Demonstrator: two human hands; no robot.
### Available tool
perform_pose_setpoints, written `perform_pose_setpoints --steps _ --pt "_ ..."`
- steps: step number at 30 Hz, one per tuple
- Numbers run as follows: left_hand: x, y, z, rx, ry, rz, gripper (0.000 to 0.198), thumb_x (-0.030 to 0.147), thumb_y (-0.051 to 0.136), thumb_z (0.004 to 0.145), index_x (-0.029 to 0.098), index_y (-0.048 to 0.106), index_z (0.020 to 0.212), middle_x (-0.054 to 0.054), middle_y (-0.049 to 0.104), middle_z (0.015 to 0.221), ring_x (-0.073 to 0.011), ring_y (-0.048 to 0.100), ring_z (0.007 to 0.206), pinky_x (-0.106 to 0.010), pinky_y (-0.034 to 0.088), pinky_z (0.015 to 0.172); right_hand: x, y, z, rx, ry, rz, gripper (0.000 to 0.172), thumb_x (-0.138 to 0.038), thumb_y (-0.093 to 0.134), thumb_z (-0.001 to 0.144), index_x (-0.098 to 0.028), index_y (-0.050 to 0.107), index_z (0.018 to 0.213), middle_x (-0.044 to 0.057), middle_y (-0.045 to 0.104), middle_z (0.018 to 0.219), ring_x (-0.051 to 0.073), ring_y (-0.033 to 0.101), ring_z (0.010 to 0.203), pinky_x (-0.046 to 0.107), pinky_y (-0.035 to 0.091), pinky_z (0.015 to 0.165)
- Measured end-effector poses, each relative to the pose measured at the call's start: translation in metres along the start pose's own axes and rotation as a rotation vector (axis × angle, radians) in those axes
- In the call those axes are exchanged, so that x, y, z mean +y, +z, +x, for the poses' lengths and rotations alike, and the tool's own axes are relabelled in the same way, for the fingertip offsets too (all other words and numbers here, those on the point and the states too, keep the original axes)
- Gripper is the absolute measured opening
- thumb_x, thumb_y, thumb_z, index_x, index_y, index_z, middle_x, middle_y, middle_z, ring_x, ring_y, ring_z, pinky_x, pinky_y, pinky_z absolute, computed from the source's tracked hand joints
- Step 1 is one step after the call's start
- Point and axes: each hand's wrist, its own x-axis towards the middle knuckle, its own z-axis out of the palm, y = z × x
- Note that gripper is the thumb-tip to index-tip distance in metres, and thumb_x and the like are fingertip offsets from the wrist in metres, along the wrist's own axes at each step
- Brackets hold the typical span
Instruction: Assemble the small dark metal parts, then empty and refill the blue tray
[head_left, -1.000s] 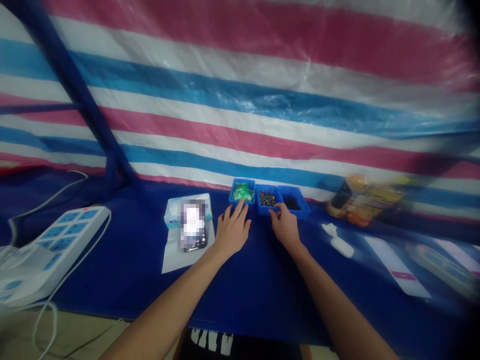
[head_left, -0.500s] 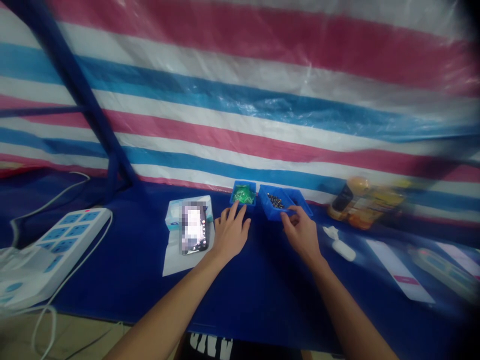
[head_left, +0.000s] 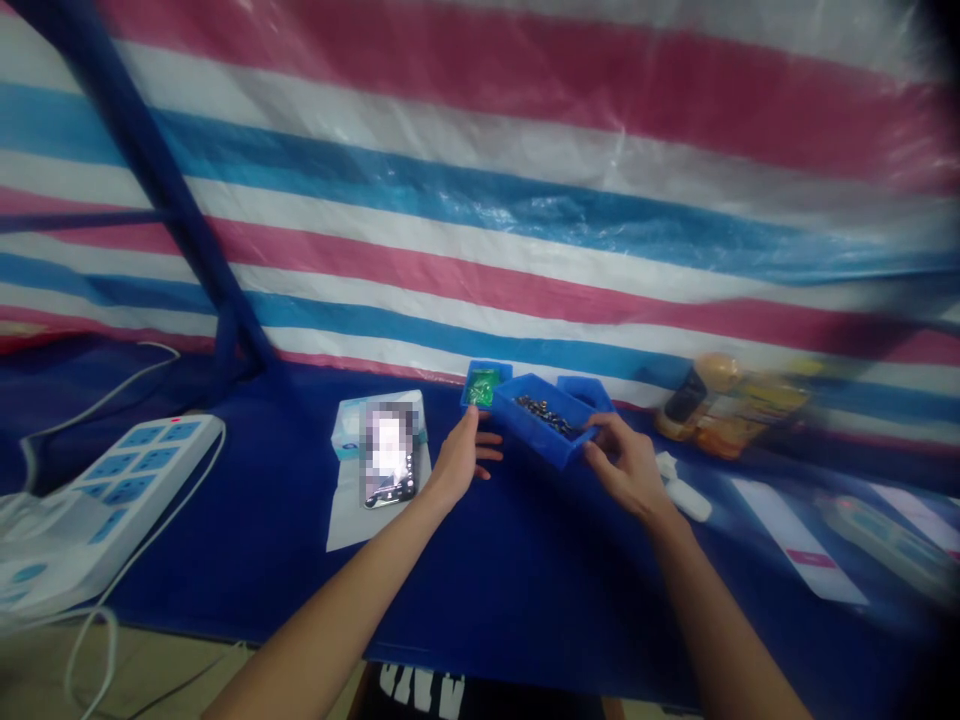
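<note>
My right hand [head_left: 624, 462] pinches the near right end of a blue bin [head_left: 534, 432], which sits at a slant. Small dark metal parts [head_left: 546, 412] lie scattered inside it. Behind, partly covered by that bin, stands another blue bin [head_left: 585, 388]; its contents do not show clearly. A smaller blue bin [head_left: 468, 392] with green pieces [head_left: 484, 386] in it is at the left. Just in front of this smaller bin is my left hand [head_left: 463, 460], thumb up and fingers spread, holding nothing.
A phone [head_left: 390, 455] leans on a tissue box [head_left: 346, 425] to the left. Farther left lies a white power strip [head_left: 142, 500] with cables. Right of the bins are a white object [head_left: 688, 500], a blurred bottle [head_left: 694, 395] and a yellow packet [head_left: 754, 410]. A striped sheet [head_left: 480, 240] hangs behind.
My right hand has drawn the bin of metal parts nearer and turned it, uncovering less of the bin behind. My left hand has turned from palm down to thumb up.
</note>
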Motion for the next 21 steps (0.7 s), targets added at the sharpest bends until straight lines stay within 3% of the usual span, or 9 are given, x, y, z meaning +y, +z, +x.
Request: perform_pose_setpoints --steps 3,7,9,13,16,21 --pt "0.003 -0.001 -0.001 -0.064 -0.064 -0.129 0.076 0.078 0.03 0.084 0.018 0.05 0.125 -0.014 0.067 0.099 -0.0247 0.069 0.077 -0.025 0.049 0.045 0.001 -0.001 -0.002 -0.1 -0.059 -0.008 0.027 -0.035 0.054 0.08 -0.019 0.056 0.102 -0.002 0.056 0.064 0.017 0.053 0.059 0.029 0.042 0.062" --pt "-0.001 0.0 -0.003 -0.063 -0.12 -0.169 0.058 0.068 0.047 0.084 0.019 0.055 0.114 -0.01 0.066 0.095 -0.0192 0.066 0.071 -0.026 0.054 0.054 0.006 0.003 -0.002 -0.211 -0.107 0.045 0.03 -0.034 0.052 0.078 -0.02 0.056 0.104 -0.001 0.057 0.069 0.018 0.054 0.064 0.03 0.042 0.065" --pt "-0.005 0.002 -0.004 -0.038 -0.118 -0.185 0.05 0.062 0.05 0.086 0.022 0.052 0.116 -0.008 0.065 0.094 -0.0176 0.066 0.069 -0.026 0.054 0.055 0.007 0.008 -0.001 -0.199 -0.021 0.102 0.038 -0.038 0.048 0.081 -0.02 0.054 0.113 0.0 0.057 0.072 0.019 0.054 0.067 0.031 0.043 0.066" --pt "-0.01 0.009 -0.007 -0.061 -0.093 -0.203 0.043 0.056 0.051 0.087 0.026 0.047 0.118 -0.006 0.063 0.1 -0.0187 0.068 0.074 -0.023 0.051 0.05 0.009 0.022 0.001 -0.052 0.256 0.189 0.056 -0.049 0.042 0.089 -0.021 0.038 0.137 0.001 0.06 0.075 0.02 0.056 0.065 0.033 0.047 0.063" --pt "-0.009 0.014 -0.009 -0.074 -0.079 -0.21 0.041 0.053 0.051 0.087 0.029 0.045 0.12 -0.005 0.061 0.104 -0.0192 0.068 0.076 -0.021 0.049 0.044 0.012 0.032 0.002 0.009 0.431 0.235 0.062 -0.059 0.046 0.087 -0.023 0.038 0.137 0.005 0.063 0.085 0.021 0.058 0.066 0.033 0.05 0.056" --pt "-0.009 0.019 -0.012 -0.08 -0.051 -0.239 0.041 0.051 0.05 0.088 0.029 0.043 0.122 -0.006 0.06 0.107 -0.0191 0.067 0.078 -0.022 0.051 0.045 0.015 0.039 0.005 -0.034 0.636 0.5 0.057 -0.066 0.044 0.086 -0.032 0.045 0.133 0.008 0.063 0.105 0.018 0.061 0.064 0.03 0.051 0.048"
